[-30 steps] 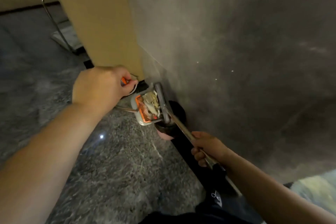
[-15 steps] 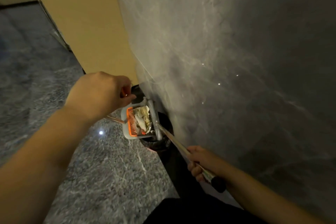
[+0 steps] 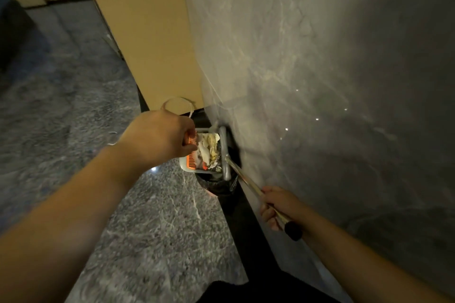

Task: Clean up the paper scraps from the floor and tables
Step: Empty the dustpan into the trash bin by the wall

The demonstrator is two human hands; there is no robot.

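I see my right hand (image 3: 278, 206) curled tight round the metal handle (image 3: 248, 183) of the dustpan (image 3: 189, 167), close to the handle's black end cap (image 3: 293, 231). The handle's long axis runs on a slant, from that cap near my right wrist up and to the left, to the grey bar at the back of the pan. The dustpan lies between my two hands, its open mouth turned toward my left hand, and it sits over the dark bin (image 3: 216, 184) with a black liner that stands just below it. Inside the pan I see a heap of crumpled paper scraps (image 3: 209, 149), white and yellowish, packed against the back bar. My left hand (image 3: 160, 139) is at the pan's near edge with its fingers curled and pinching at the orange comb (image 3: 190, 163) along that edge; I cannot tell how much of the comb they hold. A thin pale loop (image 3: 178, 103) arches just above my left knuckles. To the right of both hands rises a grey marbled wall (image 3: 320, 81), and beyond my left hand stands a tan panel (image 3: 147, 32). Below my left arm spreads the grey speckled floor (image 3: 147, 229).
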